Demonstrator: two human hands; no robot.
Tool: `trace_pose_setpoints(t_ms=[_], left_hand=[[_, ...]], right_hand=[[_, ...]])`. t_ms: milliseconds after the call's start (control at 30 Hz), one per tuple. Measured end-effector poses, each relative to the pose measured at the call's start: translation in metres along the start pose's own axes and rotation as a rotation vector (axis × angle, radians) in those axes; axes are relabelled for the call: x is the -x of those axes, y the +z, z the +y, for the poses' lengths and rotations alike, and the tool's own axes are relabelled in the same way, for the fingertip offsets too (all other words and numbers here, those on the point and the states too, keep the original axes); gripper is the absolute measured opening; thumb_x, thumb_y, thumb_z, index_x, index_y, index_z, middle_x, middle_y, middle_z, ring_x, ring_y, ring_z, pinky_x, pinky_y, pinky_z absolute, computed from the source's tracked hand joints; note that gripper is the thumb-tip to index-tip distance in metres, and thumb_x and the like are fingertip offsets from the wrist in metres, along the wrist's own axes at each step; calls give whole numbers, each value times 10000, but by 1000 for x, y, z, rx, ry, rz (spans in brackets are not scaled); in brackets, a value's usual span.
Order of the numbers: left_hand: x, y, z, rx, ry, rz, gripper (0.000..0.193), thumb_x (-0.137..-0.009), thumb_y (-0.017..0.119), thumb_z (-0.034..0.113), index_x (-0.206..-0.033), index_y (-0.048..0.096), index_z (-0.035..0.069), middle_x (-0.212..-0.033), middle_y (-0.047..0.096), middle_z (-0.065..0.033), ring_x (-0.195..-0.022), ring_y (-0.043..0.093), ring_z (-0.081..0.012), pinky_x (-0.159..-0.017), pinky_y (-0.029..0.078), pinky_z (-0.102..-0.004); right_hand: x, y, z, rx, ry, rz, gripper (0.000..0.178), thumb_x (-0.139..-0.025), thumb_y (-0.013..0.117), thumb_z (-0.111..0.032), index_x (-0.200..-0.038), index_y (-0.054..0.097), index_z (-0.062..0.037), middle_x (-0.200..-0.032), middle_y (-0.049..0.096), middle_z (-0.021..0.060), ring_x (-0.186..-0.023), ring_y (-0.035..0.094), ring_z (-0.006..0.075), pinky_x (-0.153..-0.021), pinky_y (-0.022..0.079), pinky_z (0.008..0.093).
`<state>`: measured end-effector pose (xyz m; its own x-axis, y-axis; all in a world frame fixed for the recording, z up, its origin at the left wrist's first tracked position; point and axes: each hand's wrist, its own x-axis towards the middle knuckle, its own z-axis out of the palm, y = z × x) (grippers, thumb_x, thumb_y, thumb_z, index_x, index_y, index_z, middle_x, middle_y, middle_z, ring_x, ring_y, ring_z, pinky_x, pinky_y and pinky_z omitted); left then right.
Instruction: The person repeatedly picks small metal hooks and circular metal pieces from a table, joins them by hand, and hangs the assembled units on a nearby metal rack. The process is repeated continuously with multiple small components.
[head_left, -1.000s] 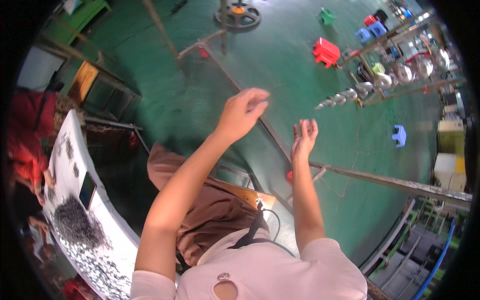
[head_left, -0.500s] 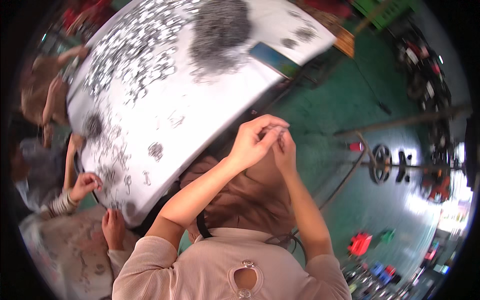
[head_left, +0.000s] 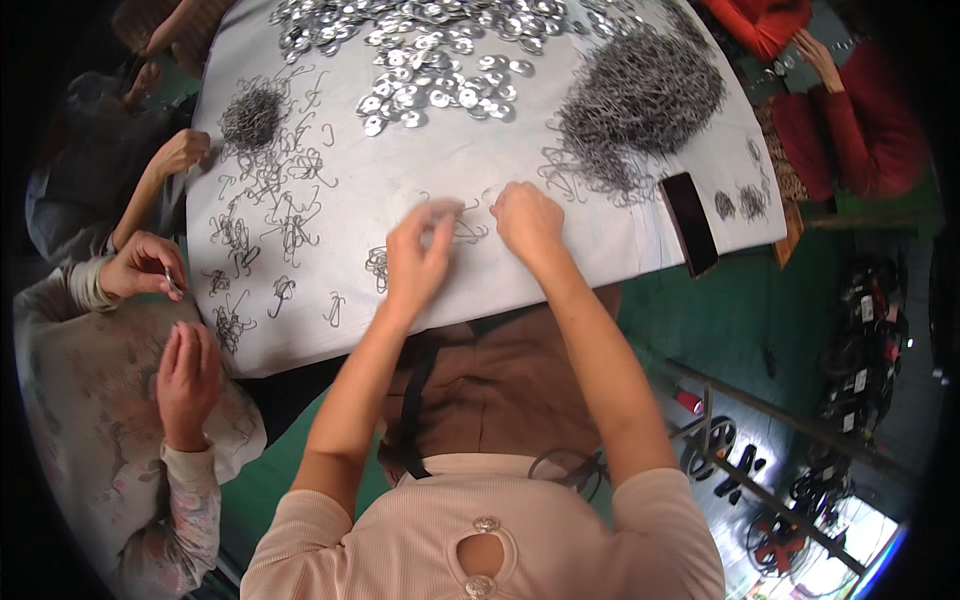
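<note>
My left hand is over the white-covered table, blurred, its thumb apart from its bent fingers and nothing visible between them. Just beyond its fingertips lie a few loose bent wire hooks. A small bunch of wire hooks sits against its outer side. My right hand rests low over the cloth with its fingers curled in and pinched together. What they hold, if anything, is hidden. A large dark heap of wire hooks lies beyond and to the right of it.
Shiny metal discs with centre holes are spread across the far side. A dark phone lies near the right edge. More hooks are scattered at left, beside a co-worker's hands. Another person in red sits at far right.
My hands were together beyond the table's near edge, fingertips touching. Now they are apart over the cloth, close to the loose hooks. The whole view has turned toward the table.
</note>
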<state>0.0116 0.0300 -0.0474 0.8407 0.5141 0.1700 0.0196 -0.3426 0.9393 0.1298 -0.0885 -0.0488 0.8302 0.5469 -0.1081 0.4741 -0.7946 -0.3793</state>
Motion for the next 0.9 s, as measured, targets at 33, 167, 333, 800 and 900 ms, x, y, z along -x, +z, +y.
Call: trace_pose_setpoints(t_ms=[33, 167, 333, 800, 900], left_hand=[[-20, -1, -4, -104, 41, 31, 182, -915, 553, 115, -1050, 648, 37, -959, 677, -77, -898, 633, -183, -828, 464, -285], [-126, 13, -38, -419, 247, 92, 246, -898, 560, 159, -1122, 640, 100, -1253, 582, -117, -1173, 524, -303, -974, 416, -402], [-231, 72, -51, -843, 366, -41, 469, -938, 476, 415, -1341, 501, 178, -1463, 389, -99, -1383, 283, -342, -1093, 278, -525], [-111, 2, -33, -325, 298, -304, 312, -963, 497, 244, -1193, 630, 80, -1221, 613, -127, -1244, 500, -276, -1041, 378, -392], [-98, -4, -15, -355, 91, -81, 254, -918, 556, 221, -1082, 680, 72, -1104, 662, -119, -1059, 609, -281, -916, 465, -342]], right_hand=[[1, 7, 0, 37, -34, 16, 136, -794, 666, -125, -888, 649, -28, -921, 637, 160, -833, 645, 361, -764, 518, 425], [10, 9, 12, -143, -181, 86, 111, -850, 604, -70, -940, 583, -9, -905, 620, 146, -784, 644, 321, -719, 512, 422], [31, 22, 43, -834, -152, 174, 72, -906, 556, -63, -938, 530, -4, -829, 604, 95, -695, 610, 198, -658, 497, 340], [30, 25, 65, -1468, -116, 136, 180, -934, 567, -66, -1092, 555, 20, -903, 606, 76, -744, 583, 117, -608, 497, 235], [32, 20, 62, -1561, -134, 170, 132, -931, 560, -66, -1039, 558, 11, -912, 610, 79, -754, 582, 120, -591, 482, 230]])
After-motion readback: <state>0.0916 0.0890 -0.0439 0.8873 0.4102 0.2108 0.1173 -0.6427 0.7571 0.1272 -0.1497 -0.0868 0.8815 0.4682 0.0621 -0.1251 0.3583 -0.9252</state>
